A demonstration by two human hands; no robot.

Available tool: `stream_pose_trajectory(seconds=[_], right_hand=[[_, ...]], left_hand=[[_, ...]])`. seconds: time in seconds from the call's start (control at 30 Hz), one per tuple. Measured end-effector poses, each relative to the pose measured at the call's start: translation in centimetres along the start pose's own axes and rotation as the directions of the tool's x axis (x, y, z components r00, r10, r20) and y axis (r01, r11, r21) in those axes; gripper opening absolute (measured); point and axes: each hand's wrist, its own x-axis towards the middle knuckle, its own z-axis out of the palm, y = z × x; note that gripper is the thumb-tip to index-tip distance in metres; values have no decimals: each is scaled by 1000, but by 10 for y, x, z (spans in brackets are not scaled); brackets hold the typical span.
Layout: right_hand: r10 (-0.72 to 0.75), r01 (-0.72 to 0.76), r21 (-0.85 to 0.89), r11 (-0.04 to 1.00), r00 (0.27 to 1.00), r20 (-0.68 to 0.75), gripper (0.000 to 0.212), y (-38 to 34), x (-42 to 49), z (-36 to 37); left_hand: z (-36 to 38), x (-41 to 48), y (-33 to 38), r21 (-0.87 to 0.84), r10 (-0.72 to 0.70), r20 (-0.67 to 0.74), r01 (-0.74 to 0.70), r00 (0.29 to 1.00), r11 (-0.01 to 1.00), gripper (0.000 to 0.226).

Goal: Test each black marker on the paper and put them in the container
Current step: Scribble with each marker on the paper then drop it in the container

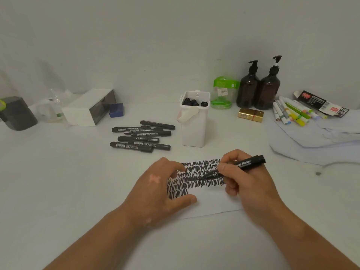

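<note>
A white sheet of paper (214, 201) lies on the table, its upper part filled with rows of black scribbles. My right hand (247, 182) grips an uncapped black marker (247, 163), whose tip touches the scribbled area. My left hand (163, 188) presses flat on the paper's left side, fingers spread. A pile of several capped black markers (142, 136) lies further back on the left. A white rectangular container (193, 125) stands behind the paper with several black markers upright in it.
Two brown pump bottles (259, 88), a green plastic package (223, 92) and a gold box (250, 114) stand at the back right. Coloured markers (292, 112) lie on pale cloth at right. A white box (88, 109) and a grey device (16, 114) sit at left.
</note>
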Motion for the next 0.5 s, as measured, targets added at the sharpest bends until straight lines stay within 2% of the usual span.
stream_pose_trajectory(seconds=[0.1,0.17,0.27,0.5], right_hand=[[84,-77,-98,992,994,66,17,5,-3,8],[86,-62,-219,974,991,101,14,7,-5,13],[73,-42,-378,925,995,69,9,8,-7,14],[44,1,-451,893,995,91,17,8,-8,16]], left_hand=[[2,0,-5,51,-43,107,38,993,998,74],[3,0,-6,75,-67,149,56,987,996,76],[5,0,-7,100,-87,162,71,983,992,74],[6,0,-9,110,-94,164,76,982,991,72]])
